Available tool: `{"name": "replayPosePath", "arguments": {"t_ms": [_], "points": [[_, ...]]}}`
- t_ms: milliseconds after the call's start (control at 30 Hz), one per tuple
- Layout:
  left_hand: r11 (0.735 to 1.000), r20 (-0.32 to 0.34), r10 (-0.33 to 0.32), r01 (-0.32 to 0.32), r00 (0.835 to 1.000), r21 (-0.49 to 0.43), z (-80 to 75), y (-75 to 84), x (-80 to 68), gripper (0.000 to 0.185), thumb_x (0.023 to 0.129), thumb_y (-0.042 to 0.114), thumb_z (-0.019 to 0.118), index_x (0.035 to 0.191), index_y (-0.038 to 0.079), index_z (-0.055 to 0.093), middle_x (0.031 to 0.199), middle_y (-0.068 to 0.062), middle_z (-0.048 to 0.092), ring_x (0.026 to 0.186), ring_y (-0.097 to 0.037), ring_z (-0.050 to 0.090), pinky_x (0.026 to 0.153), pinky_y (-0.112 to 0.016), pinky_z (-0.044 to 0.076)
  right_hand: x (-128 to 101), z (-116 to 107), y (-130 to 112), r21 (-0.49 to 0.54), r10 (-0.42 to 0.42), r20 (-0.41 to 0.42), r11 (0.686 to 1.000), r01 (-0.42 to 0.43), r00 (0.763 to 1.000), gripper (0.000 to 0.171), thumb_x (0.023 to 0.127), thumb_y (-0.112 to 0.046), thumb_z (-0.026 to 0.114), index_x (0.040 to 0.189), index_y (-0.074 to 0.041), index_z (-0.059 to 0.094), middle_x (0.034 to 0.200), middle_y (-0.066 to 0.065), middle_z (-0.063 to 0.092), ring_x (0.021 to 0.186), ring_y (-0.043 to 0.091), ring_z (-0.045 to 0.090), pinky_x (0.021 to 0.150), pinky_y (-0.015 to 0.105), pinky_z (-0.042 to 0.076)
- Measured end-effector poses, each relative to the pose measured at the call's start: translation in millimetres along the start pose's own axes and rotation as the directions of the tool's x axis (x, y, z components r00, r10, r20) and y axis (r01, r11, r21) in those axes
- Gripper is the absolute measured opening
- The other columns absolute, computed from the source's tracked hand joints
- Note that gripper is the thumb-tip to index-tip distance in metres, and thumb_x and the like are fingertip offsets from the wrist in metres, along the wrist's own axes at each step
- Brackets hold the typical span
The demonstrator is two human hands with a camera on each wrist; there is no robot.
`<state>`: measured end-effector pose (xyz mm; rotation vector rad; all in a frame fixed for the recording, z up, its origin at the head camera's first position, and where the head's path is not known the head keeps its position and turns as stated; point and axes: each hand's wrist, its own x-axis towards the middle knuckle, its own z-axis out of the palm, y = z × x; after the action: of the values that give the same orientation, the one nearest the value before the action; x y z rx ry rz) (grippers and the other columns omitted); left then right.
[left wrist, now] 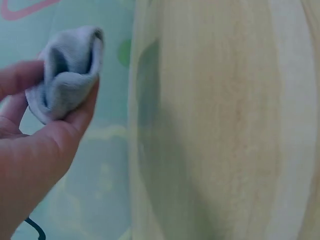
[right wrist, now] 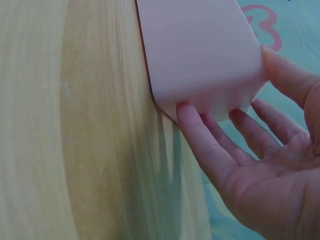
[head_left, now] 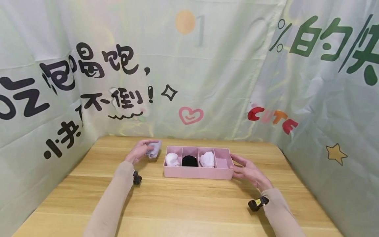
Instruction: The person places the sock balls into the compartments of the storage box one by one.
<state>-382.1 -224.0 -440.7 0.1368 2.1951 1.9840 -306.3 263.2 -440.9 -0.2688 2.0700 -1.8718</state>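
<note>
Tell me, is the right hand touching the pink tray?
Touching. In the right wrist view, the right hand has its thumb and fingertips pressed straight against the end wall of the pink tray.

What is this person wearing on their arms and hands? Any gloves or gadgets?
No gloves: both the left hand and the right hand are bare. Each arm is covered to the wrist by a snug beige sleeve. A small black device sits at the left wrist, and another black device at the right wrist.
</note>
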Motion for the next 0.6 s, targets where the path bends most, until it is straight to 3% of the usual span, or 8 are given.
{"name": "replayPosePath", "arguments": {"t_ms": [267,600], "points": [[0.998,0.019,0.057,-0.057,0.998,0.032,4.3,9.6,-1.3,0.062,0.086,-0.007,0.063,0.144,0.008,0.048,0.143,-0.024,0.037,0.12,-0.032,0.044,0.1,-0.039,0.047,0,-1,0,0.0,-0.008,0.01,1.0,0.008,1.0,0.072,0.097,-0.004,0.057,0.156,0.0,0.016,0.162,0.024,0.01,0.115,0.018,0.058,0.094,0.038,0.054],[0.99,-0.018,0.134,-0.133,0.991,0.056,13.4,17.3,-3.8,0.056,0.086,-0.006,0.066,0.138,0.009,0.055,0.141,-0.021,0.043,0.117,-0.031,0.048,0.093,-0.034,0.052,1,-1,1,0.006,-0.002,0.006,1.0,0.002,1.0,0.072,0.097,-0.004,0.059,0.156,-0.001,0.017,0.162,0.024,0.011,0.115,0.017,0.058,0.094,0.037,0.054]]}}
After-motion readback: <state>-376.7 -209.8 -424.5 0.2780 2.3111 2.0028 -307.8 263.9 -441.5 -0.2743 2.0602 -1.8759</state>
